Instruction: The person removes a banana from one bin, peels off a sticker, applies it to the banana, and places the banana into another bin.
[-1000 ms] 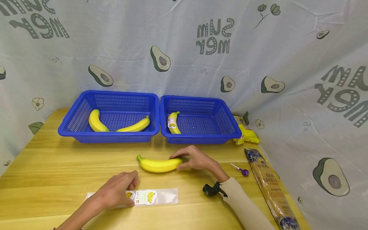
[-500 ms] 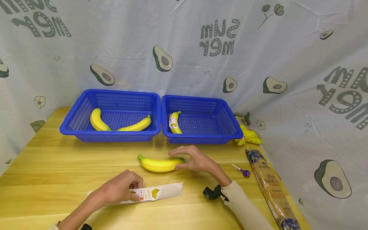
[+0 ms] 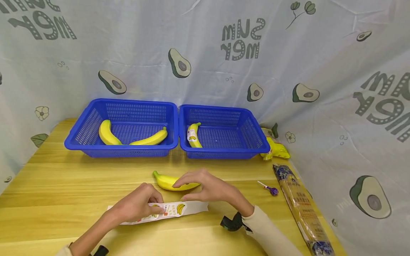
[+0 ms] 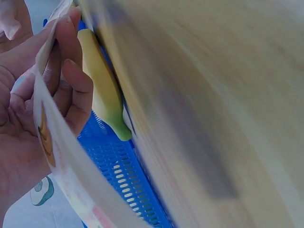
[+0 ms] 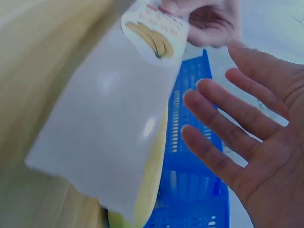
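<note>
My left hand (image 3: 141, 202) pinches a strip of banana stickers (image 3: 195, 206) between thumb and fingers, raised a little off the table. In the right wrist view the sticker strip (image 5: 104, 109) shows a banana-bunch print and a pale blank end. My right hand (image 3: 208, 186) hovers beside the strip's right part with fingers spread and holds nothing; in the right wrist view its fingers (image 5: 232, 118) are apart from the strip. Behind the hands a yellow banana (image 3: 166, 183) lies on the table, its right part partly hidden by my right hand.
Two blue baskets stand at the back: the left basket (image 3: 121, 151) holds two bananas, the right basket (image 3: 224, 153) one banana with a sticker (image 3: 192, 135). To the right lie a lollipop (image 3: 272, 191), a long brown package (image 3: 301, 206) and a yellow packet (image 3: 277, 150).
My left hand has lifted the sticker strip off the table and moved it right and away from me. My right hand has left the banana and come toward the strip.
</note>
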`<state>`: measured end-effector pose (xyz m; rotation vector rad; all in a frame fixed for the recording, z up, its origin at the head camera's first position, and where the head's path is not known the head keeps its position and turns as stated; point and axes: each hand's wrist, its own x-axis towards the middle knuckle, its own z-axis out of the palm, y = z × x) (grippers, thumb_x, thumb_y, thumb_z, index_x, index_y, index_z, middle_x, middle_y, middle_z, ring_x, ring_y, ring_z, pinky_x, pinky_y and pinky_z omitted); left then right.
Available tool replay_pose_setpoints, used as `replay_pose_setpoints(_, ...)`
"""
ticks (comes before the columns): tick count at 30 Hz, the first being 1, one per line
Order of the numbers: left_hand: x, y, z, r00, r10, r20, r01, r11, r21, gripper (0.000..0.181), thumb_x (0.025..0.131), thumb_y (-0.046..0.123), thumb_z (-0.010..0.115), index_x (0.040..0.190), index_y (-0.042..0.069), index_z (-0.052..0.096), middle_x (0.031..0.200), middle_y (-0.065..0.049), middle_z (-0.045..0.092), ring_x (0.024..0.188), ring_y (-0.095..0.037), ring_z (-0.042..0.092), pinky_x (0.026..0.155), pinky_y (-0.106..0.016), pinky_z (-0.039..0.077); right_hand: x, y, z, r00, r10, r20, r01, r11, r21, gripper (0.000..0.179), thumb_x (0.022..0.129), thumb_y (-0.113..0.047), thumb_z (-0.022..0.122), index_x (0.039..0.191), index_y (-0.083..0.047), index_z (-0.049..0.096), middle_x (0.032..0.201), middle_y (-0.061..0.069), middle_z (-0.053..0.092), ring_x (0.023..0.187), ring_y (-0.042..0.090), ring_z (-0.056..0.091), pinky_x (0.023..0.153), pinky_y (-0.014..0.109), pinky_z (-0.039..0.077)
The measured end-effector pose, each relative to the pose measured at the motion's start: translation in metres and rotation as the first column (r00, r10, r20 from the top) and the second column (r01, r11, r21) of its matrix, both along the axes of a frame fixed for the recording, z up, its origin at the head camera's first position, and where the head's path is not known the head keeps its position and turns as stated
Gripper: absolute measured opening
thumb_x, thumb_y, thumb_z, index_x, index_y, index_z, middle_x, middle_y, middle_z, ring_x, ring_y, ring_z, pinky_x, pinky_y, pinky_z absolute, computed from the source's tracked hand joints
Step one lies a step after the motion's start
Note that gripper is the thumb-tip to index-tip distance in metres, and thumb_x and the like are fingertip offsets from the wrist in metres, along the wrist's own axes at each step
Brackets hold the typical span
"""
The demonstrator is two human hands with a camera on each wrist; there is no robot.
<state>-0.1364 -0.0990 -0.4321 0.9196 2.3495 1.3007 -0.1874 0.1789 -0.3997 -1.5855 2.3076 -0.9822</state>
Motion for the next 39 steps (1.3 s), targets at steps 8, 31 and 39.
replay_pose_setpoints(8,-0.004,0.004,0.008,1.000,0.003,0.016,-0.003,0.999,0.038,0.012,0.098,0.006,0.079,0.087,0.011,0.081,0.079,0.007,0.075,0.063,-0.001,0.054,0.061,-0.020,0.049,0.012,-0.009,-0.006,0.999,0.024,0.026,-0.024,1.000,0.011,0.034,0.096,-0.004,0.082,0.125,-0.001,0.066,0.121,0.013,0.073,0.108,0.017,0.075,0.097,0.025,0.059)
replay_pose_setpoints(31,-0.004,0.007,0.017,1.000,-0.022,0.005,0.022,0.998,0.052,0.017,0.108,0.016,0.069,0.095,0.014,0.079,0.087,0.009,0.075,0.078,-0.003,0.061,0.072,-0.023,0.052,0.018,-0.012,-0.018,0.999,-0.041,-0.013,0.040,0.998,-0.055,0.021,0.099,-0.002,0.077,0.119,-0.007,0.076,0.111,0.003,0.076,0.098,0.000,0.068,0.085,0.015,0.057)
replay_pose_setpoints(39,-0.005,0.008,0.018,0.999,-0.027,-0.032,0.029,0.998,0.060,0.016,0.106,0.015,0.071,0.093,0.013,0.079,0.085,0.009,0.075,0.076,-0.002,0.061,0.071,-0.023,0.052,0.015,-0.009,-0.019,0.998,-0.044,-0.049,0.041,0.997,-0.065,0.014,0.097,-0.001,0.079,0.109,-0.007,0.075,0.104,0.002,0.076,0.093,0.002,0.069,0.083,0.018,0.059)
